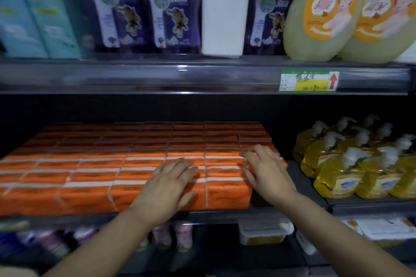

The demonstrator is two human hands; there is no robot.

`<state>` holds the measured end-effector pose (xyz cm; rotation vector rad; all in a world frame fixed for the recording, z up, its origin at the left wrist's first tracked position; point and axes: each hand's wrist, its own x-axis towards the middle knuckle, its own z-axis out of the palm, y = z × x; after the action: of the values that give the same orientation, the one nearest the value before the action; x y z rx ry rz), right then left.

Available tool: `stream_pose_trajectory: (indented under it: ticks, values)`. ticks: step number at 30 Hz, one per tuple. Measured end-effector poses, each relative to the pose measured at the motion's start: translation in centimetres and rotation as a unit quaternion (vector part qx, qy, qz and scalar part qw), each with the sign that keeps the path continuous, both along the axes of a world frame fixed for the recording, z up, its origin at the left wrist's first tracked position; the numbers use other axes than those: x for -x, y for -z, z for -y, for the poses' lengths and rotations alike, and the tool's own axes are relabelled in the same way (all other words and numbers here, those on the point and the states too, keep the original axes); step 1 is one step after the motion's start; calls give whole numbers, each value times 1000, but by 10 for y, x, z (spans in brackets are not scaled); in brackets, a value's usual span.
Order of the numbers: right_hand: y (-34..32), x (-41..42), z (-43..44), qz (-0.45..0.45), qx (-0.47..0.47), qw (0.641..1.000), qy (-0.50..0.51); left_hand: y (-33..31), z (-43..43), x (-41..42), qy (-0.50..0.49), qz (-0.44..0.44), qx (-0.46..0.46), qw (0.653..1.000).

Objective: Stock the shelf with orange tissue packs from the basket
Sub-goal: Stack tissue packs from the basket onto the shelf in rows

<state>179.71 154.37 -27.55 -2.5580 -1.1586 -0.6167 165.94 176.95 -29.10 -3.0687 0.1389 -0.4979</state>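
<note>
A person's left hand [167,183] is lying flat, fingers spread, on the orange tissue packs [94,177] filling the shelf [299,182], while the right hand [263,167], fingers loosely curled, is squaring the end row, apparently tidying before reaching for the unseen basket again.

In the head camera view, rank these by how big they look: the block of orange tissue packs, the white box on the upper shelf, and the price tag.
1. Block of orange tissue packs, by far.
2. White box.
3. Price tag.
</note>
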Motion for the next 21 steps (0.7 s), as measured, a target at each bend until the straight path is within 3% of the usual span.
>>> stream_pose_trajectory:
  ticks: [5, 9, 14, 21]
  values:
    - [-15, 64, -71, 3, 21, 993, -116, -8, -68, 105, -123, 1, -3, 992]
    - [-9, 125, -143, 3, 41, 977, -211, 6, -131, 210, -252, -43, -4, 967]
    - [10, 207, -228, -28, 84, 946, -311, 23, -179, 342, -342, -64, 1, 938]
    - [56, 298, -323, -46, 168, 901, -397, 82, -212, 464, -489, -101, 104, 860]
